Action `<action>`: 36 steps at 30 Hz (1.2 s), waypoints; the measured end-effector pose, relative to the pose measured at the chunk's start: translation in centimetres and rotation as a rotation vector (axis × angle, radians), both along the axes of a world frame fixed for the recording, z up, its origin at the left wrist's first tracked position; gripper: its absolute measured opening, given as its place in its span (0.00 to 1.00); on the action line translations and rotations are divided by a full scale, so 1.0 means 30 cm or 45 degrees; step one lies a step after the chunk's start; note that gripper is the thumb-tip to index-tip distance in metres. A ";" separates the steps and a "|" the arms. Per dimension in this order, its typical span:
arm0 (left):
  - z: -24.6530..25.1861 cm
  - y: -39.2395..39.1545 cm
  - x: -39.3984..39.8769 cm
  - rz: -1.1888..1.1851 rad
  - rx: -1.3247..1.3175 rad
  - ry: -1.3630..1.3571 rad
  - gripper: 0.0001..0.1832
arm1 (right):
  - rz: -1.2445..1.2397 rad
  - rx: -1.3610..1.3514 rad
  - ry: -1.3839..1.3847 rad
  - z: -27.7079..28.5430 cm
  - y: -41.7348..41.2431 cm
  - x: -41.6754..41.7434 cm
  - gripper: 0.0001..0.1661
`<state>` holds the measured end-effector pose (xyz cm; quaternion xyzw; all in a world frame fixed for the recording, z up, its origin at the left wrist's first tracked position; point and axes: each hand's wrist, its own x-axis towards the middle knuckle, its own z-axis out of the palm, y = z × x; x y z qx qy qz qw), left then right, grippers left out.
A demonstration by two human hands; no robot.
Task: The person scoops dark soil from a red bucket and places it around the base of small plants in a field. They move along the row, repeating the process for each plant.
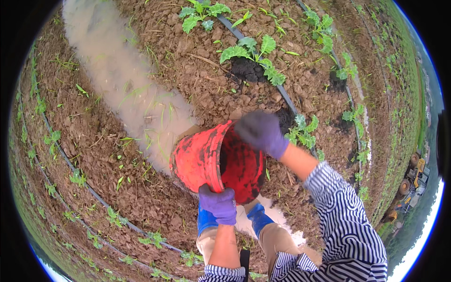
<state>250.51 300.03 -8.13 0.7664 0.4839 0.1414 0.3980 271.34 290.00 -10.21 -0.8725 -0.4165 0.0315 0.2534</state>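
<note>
My left hand [219, 204], in a purple glove, grips the near rim of a red plastic bucket [197, 158] smeared with dark soil. The bucket lies tilted, its mouth facing right. My right hand [262, 132], in a purple glove with dark, dirty fingers, is at the far edge of the bucket's mouth; its fingers are blurred, and whether they hold anything cannot be told. Just beyond it, dark soil [284, 120] lies beside a leafy green plant [303, 132]. Another plant [252, 53] farther up has a heap of dark soil [248, 69] at its base.
A black drip line [287, 97] runs along the planted row. Muddy water [116, 77] fills the furrow at left. Blue boots [259, 218] stand near the bucket, beside more water. More rows with drip lines [93, 192] lie on both sides. A yellow tractor [419, 172] is far right.
</note>
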 end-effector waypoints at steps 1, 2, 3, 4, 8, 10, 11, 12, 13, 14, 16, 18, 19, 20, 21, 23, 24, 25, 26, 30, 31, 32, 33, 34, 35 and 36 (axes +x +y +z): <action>-0.018 0.001 0.009 -0.018 0.051 -0.024 0.16 | 0.121 -0.092 0.200 -0.024 -0.032 -0.101 0.15; -0.033 0.023 -0.003 -0.029 0.125 -0.026 0.16 | 0.255 -0.159 0.418 -0.059 -0.032 -0.188 0.15; -0.042 0.044 -0.024 -0.043 0.202 -0.012 0.16 | 0.326 -0.132 0.341 -0.111 -0.002 -0.245 0.16; -0.004 0.056 -0.005 -0.011 0.134 0.038 0.16 | 0.389 -0.117 0.269 -0.162 0.038 -0.306 0.16; -0.031 0.075 -0.053 -0.099 -0.086 0.015 0.22 | 0.587 -0.088 0.096 -0.464 0.242 -0.378 0.16; -0.032 0.048 -0.024 -0.071 0.029 0.037 0.21 | 0.641 -0.180 0.314 -0.713 0.296 -0.402 0.19; -0.035 0.042 -0.007 -0.057 0.085 0.033 0.21 | 0.646 -0.219 0.447 -0.809 0.307 -0.388 0.20; -0.040 0.062 -0.026 -0.031 0.068 0.046 0.22 | 0.671 -0.238 0.588 -0.821 0.347 -0.400 0.20; -0.046 0.081 -0.042 -0.008 0.045 0.055 0.22 | 0.574 -0.266 0.549 -0.822 0.356 -0.425 0.21; -0.052 0.093 -0.055 0.014 0.019 0.061 0.23 | 0.473 -0.299 0.508 -0.819 0.342 -0.447 0.21; -0.073 0.104 -0.091 -0.094 0.172 0.077 0.24 | 0.396 -0.297 0.379 -0.745 0.283 -0.468 0.24; -0.078 0.085 -0.098 -0.116 0.197 0.103 0.24 | 0.290 -0.715 0.572 -0.654 0.260 -0.501 0.23; -0.079 0.083 -0.090 -0.071 0.174 0.125 0.25 | 0.242 -0.911 0.656 -0.621 0.270 -0.510 0.22; -0.079 0.085 -0.086 -0.025 0.152 0.148 0.25 | 0.272 -0.945 0.759 -0.592 0.283 -0.513 0.22; -0.079 0.086 -0.090 -0.012 0.104 0.133 0.25 | 0.299 -0.980 0.862 -0.571 0.290 -0.520 0.23; -0.077 0.090 -0.106 0.015 0.010 0.105 0.25 | 0.339 -0.985 1.084 -0.576 0.303 -0.582 0.24; -0.076 0.070 -0.080 -0.024 -0.021 0.077 0.23 | 0.318 -0.968 1.189 -0.629 0.264 -0.614 0.24; -0.070 0.073 -0.081 -0.048 -0.030 0.071 0.22 | 0.325 -0.933 1.306 -0.631 0.271 -0.645 0.25; -0.065 0.075 -0.083 -0.075 -0.040 0.064 0.20 | 0.458 -0.824 1.310 -0.636 0.272 -0.667 0.26; -0.106 0.091 -0.106 -0.547 0.435 -0.196 0.17 | 0.775 -0.557 1.396 -0.654 0.278 -0.713 0.26; -0.114 0.064 -0.070 -0.331 0.346 -0.044 0.17 | 0.633 -0.470 1.560 -0.682 0.259 -0.734 0.21; -0.126 -0.078 0.040 -0.232 0.185 -0.015 0.17 | 0.679 0.276 0.813 -0.907 -0.023 -0.767 0.22; -0.130 -0.008 -0.012 -0.100 0.267 0.181 0.17 | 0.627 0.267 1.429 -0.813 0.112 -0.790 0.18; -0.113 0.050 -0.046 0.018 0.312 0.332 0.16 | 0.440 0.212 1.981 -0.693 0.206 -0.766 0.14; -0.086 0.082 -0.054 0.089 0.319 0.402 0.16 | 0.879 0.760 1.421 -0.553 0.240 -0.666 0.11; -0.090 0.099 -0.083 0.079 0.244 0.364 0.21 | 0.914 0.836 1.037 -0.424 0.232 -0.550 0.08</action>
